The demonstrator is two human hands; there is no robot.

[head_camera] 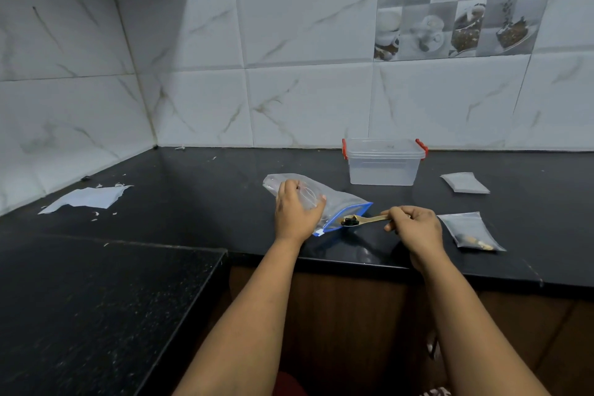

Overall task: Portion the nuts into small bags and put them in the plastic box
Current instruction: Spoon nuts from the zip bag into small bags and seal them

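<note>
Two hands busy: your left hand (pixel 297 210) presses the clear blue-zip plastic bag (pixel 334 202) on the black bench (pixel 193 196); right hand (pixel 414 226) grips a wooden spoon (pixel 363 219) of dark nuts (pixel 350 221) at its mouth. Clear red-clipped plastic box (pixel 384 162) sits beyond.

Both forearms are bare from the bottom edge of the view up to the fingers (pixel 289 185), with no sleeve, watch, ring or glove on the left hand (pixel 297 212) or the right hand (pixel 414 228).
</note>
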